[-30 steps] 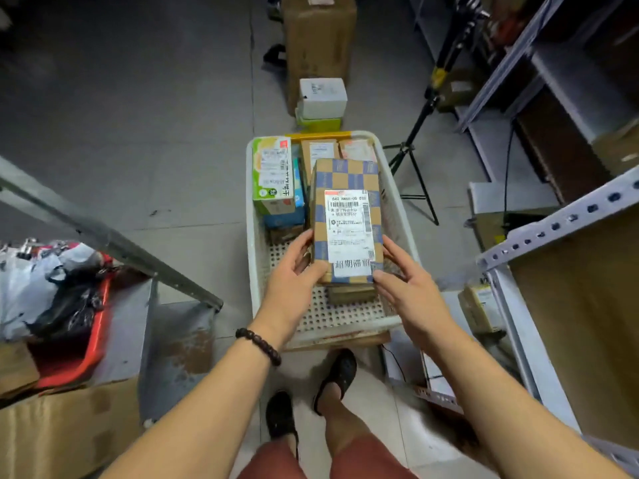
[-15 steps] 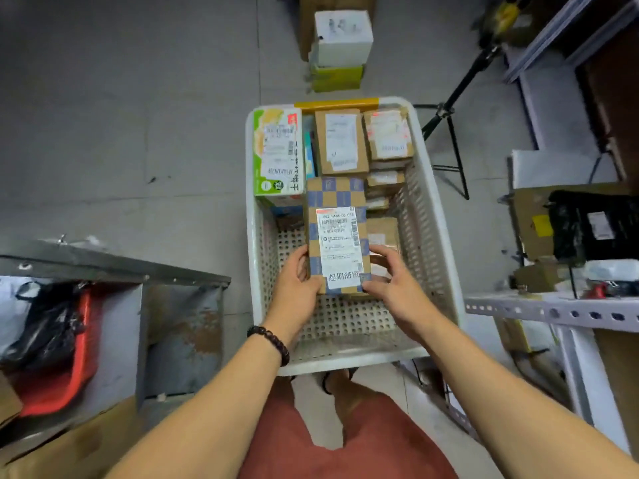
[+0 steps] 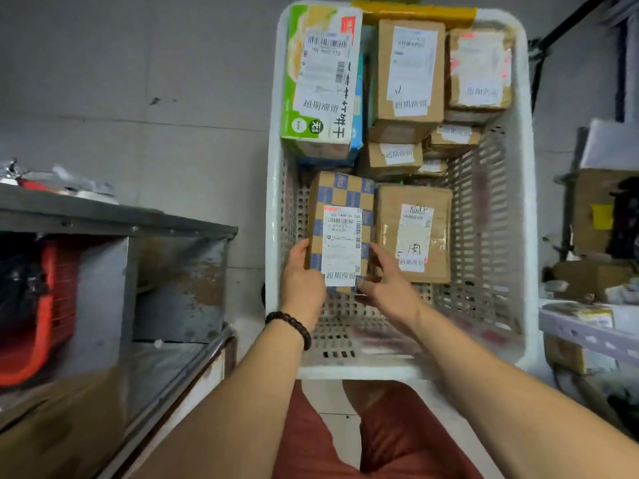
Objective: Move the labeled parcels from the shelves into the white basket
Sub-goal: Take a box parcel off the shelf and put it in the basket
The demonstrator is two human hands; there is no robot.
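Note:
A blue-and-tan checkered parcel with a white label lies low inside the white basket, beside a brown taped parcel. My left hand grips the checkered parcel's near left corner. My right hand holds its near right corner with thumb and fingers. Further back in the basket stand a green-and-white box and several brown labeled parcels.
A grey metal shelf with a red bin stands at the left. A white shelf rail with cartons and clutter is at the right. A tripod leg rises behind the basket. Grey floor lies to the left of the basket.
Both hands have lowered the checkered parcel into the basket, down beside the brown taped parcel. The camera has moved closer over the basket.

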